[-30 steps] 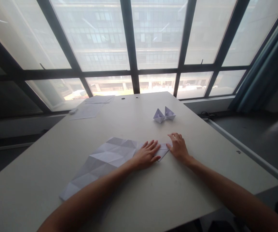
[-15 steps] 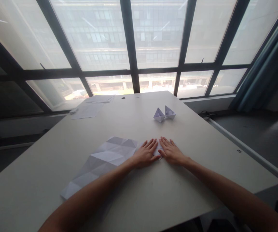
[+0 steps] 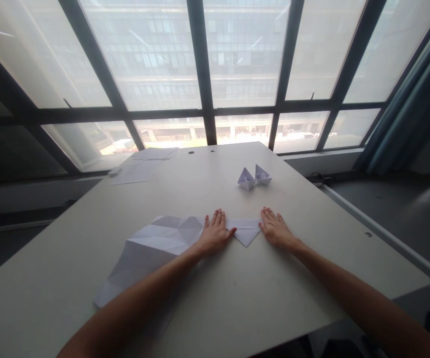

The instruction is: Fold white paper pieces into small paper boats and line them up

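Note:
A white sheet of paper folded into a triangle (image 3: pixel 246 232) lies flat on the table, its point toward me. My left hand (image 3: pixel 215 233) rests flat at its left corner, thumb out to the side. At the right corner lies my right hand (image 3: pixel 274 229), palm down with fingers stretched. Neither hand grips anything. Left of the folded triangle, a large creased sheet of paper (image 3: pixel 151 243) spreads out, partly under my left hand and forearm. Two small folded paper boats (image 3: pixel 246 180) stand upright beyond my hands.
The white table (image 3: pixel 293 308) reaches toward the window wall. Flat paper sheets (image 3: pixel 140 169) lie at its far left, beside a small white item (image 3: pixel 114 171). A blue curtain (image 3: pixel 394 124) hangs at the right. A white rail (image 3: pixel 368 219) runs along the table's right side.
My hands have slid apart from the middle of the folded paper to its two corners, uncovering the triangle. The large creased sheet has shifted and bunched a little to the left.

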